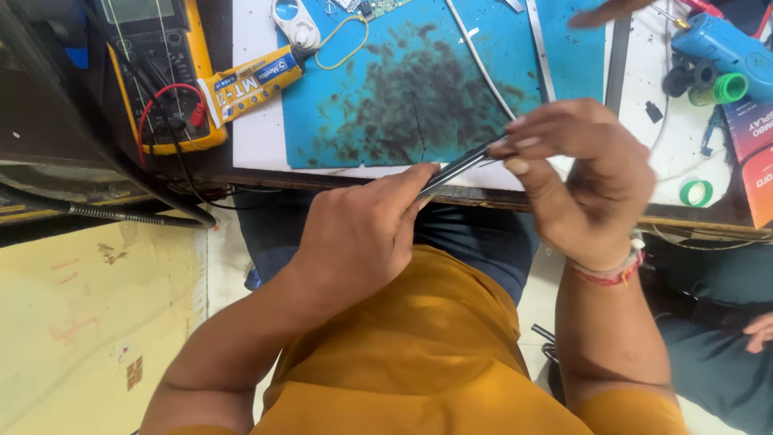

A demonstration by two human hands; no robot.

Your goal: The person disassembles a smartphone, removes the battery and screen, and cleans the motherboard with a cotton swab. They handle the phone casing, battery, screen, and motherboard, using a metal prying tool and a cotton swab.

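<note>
Head view: a yellow glue tube [251, 83] lies at the left edge of the stained blue mat [419, 89], a red package [753, 157] at far right. Left hand [362, 234] and right hand [584, 181] pinch closed on a thin dark flat strip [463, 165], edge-on above the table's front.

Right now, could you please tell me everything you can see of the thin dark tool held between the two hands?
The thin tool is slim, dark and shiny, seemingly metal, possibly tweezers. It slants upward to the right over the near edge of the blue mat. The left hand pinches its lower end; the right hand grips its upper end between fingertips and thumb, which hide the tip. It hangs in the air, touching only the hands.
</note>
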